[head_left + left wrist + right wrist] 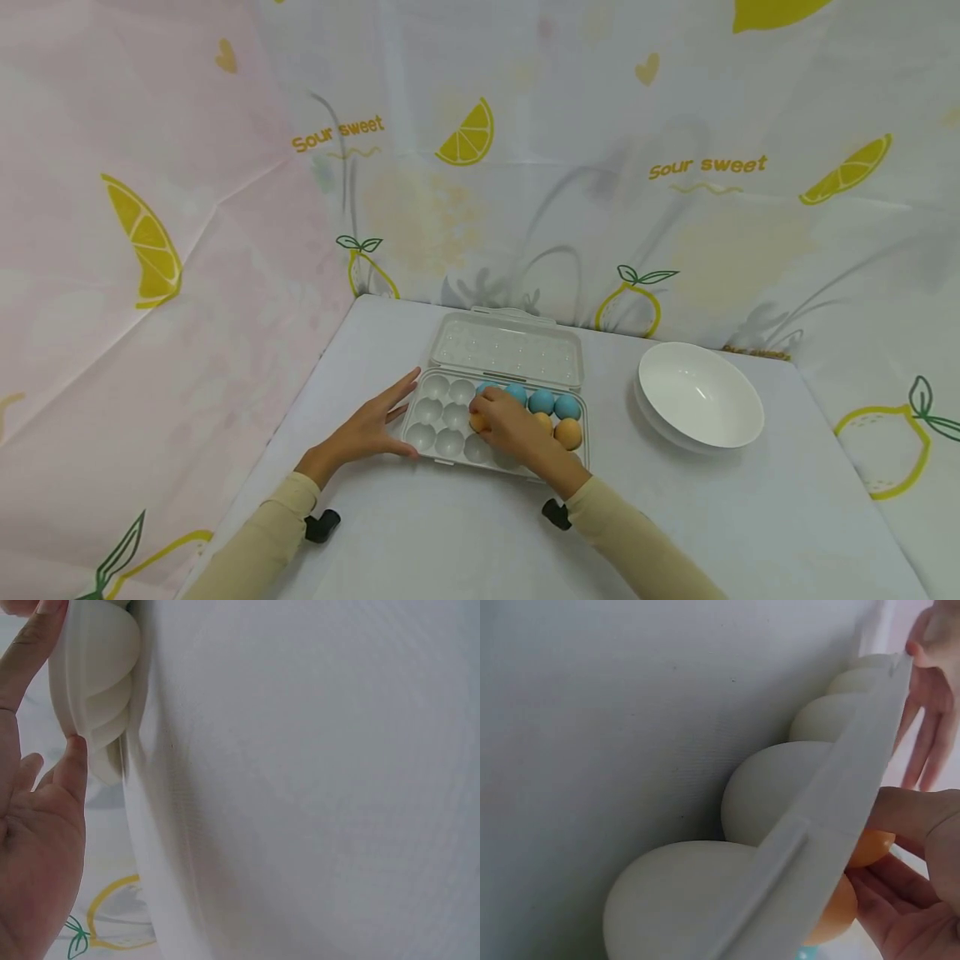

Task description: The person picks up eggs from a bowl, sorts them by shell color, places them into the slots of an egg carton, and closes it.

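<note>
An egg tray (456, 415) with rounded cups lies on the table, its clear lid (517, 346) folded back behind it. Blue eggs (542, 401) stand along the back row toward the right. Orange eggs (567, 433) sit in the middle row at the right. Between thumb and fingers, my right hand (516, 423) pinches an orange egg (477, 422) over the middle row, and its wrist hides part of the front row. My left hand (367, 429) has its fingers spread along the tray's left end, the fingertips touching the tray's rim (66, 712) in the left wrist view.
A white bowl (701, 396) stands to the right of the tray on the white-covered table (450, 533). Lemon-printed cloth (562, 192) rises behind the table and on its left side. Dark wrist-camera pieces (322, 527) show beside the sleeves.
</note>
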The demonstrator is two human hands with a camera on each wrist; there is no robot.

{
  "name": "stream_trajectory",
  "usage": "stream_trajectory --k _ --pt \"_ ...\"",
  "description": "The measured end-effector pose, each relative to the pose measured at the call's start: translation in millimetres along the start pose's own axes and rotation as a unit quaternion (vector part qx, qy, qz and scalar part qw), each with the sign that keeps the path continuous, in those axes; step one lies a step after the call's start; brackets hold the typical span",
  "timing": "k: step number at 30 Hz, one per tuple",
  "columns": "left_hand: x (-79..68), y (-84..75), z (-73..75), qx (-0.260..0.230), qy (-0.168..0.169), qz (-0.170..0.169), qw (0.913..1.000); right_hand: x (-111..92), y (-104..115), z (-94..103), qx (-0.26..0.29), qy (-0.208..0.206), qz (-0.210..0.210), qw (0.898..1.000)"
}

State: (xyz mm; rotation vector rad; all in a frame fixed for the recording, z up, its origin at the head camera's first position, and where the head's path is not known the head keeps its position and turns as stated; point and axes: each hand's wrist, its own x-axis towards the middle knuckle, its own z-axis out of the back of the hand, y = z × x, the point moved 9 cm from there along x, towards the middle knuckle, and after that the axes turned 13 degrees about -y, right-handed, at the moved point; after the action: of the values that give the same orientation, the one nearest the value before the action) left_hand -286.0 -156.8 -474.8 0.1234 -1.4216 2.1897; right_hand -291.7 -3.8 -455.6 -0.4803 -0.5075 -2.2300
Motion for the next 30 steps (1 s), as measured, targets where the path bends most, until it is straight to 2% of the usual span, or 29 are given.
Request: stream_trajectory --k 3,4,10,16,24,30 --pt "-0.3 -3.0 0.1 0.005 0.0 -0.009 0.9999 -2 0 -1.0 -0.005 -0.002 0.001 1.0" --pt "-0.2 -8.5 0.3 0.006 0.001 -0.012 0.9999 -2 0 -0.8 -0.007 -0.005 0.003 1.0" --pt "-0.6 -8.5 -0.3 0.009 0.0 -0.009 0.9999 -3 2 2.1 -0.018 -0.02 0.013 1.0" --pt "-1.1 -10.1 0.1 0.012 0.002 -0.01 0.9999 -1 1 11.5 0.014 -0.042 0.014 0.999" --pt "-0.5 -12.2 -0.9 0.008 0.002 -0.02 0.9998 -1 -13 21.6 0.05 -0.063 -0.02 0.997" --pt "-0.5 -10.5 -1.8 0.016 0.002 -0.025 0.9996 -3 -35 41.0 0.08 -0.099 -0.045 0.991"
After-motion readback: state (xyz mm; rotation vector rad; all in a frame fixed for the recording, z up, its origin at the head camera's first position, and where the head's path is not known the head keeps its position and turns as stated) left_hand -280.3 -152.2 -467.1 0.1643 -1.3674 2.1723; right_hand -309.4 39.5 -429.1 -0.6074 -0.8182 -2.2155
